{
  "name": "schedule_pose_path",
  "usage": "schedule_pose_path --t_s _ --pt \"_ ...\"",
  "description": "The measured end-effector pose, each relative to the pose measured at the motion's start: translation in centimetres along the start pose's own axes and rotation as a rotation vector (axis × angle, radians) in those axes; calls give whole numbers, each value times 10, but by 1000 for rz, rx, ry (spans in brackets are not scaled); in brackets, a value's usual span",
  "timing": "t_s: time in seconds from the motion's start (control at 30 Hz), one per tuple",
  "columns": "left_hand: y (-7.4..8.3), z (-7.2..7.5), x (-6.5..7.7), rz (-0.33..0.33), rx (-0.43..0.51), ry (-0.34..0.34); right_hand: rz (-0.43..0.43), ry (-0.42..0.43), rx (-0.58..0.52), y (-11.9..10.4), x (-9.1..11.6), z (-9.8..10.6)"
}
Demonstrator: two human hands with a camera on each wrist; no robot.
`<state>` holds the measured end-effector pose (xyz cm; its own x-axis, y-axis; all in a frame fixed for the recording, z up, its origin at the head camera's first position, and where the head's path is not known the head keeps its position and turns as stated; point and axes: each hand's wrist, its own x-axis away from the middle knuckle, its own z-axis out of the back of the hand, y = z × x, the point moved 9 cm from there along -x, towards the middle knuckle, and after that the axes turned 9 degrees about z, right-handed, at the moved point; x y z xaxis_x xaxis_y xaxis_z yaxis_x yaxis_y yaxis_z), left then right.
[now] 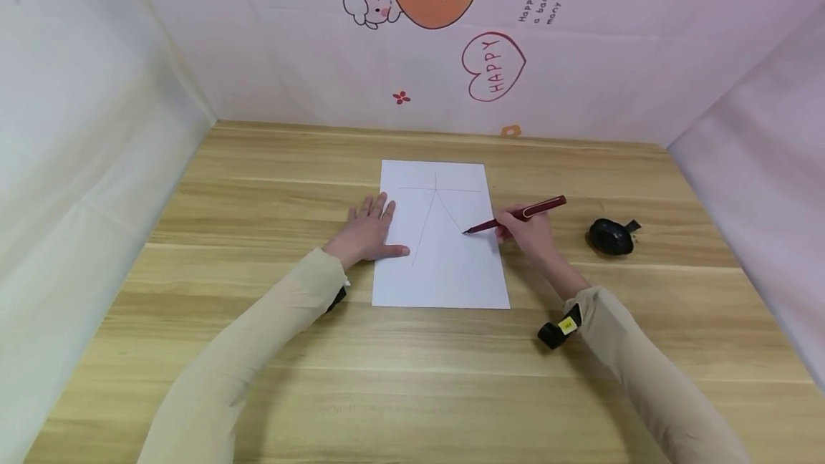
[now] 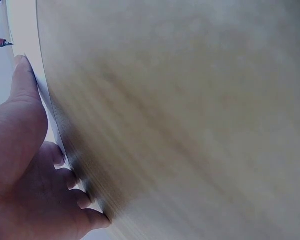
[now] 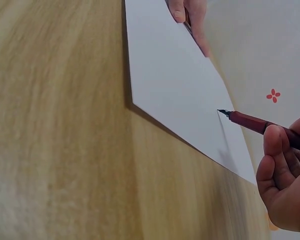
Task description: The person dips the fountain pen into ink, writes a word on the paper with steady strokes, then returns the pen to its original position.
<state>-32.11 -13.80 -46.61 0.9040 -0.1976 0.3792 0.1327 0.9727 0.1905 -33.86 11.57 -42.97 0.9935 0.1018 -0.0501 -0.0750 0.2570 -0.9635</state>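
Note:
A white sheet of paper lies on the wooden table, bearing thin lines: a short vertical, a long horizontal and two slanting strokes that part downward. With fingers spread, my left hand rests on the paper's left edge; in the left wrist view the thumb of that hand reaches onto the sheet. My right hand pinches a dark red fountain pen at the paper's right side. The pen's nib meets the lower end of the right slanting line. In the right wrist view the fountain pen is tilted, nib at the paper.
A small black rounded object sits on the table to the right of my right hand. White cloth walls with printed drawings stand behind and at both sides. A black wrist device is at my right cuff.

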Motion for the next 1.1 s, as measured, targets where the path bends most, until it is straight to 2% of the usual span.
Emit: schedule_pose_path --t_s 0.1,0.57,0.9,1.1 --pt "0 0 -1 1 -1 -1 19 -1 7 10 -4 3" --pt "-2 3 0 10 -16 -10 8 -38 0 11 -1 6" --pt "-1 0 -1 8 -3 -16 -9 -52 120 16 7 13" --pt "-2 -2 -2 17 -8 -21 -7 -72 108 18 8 13"
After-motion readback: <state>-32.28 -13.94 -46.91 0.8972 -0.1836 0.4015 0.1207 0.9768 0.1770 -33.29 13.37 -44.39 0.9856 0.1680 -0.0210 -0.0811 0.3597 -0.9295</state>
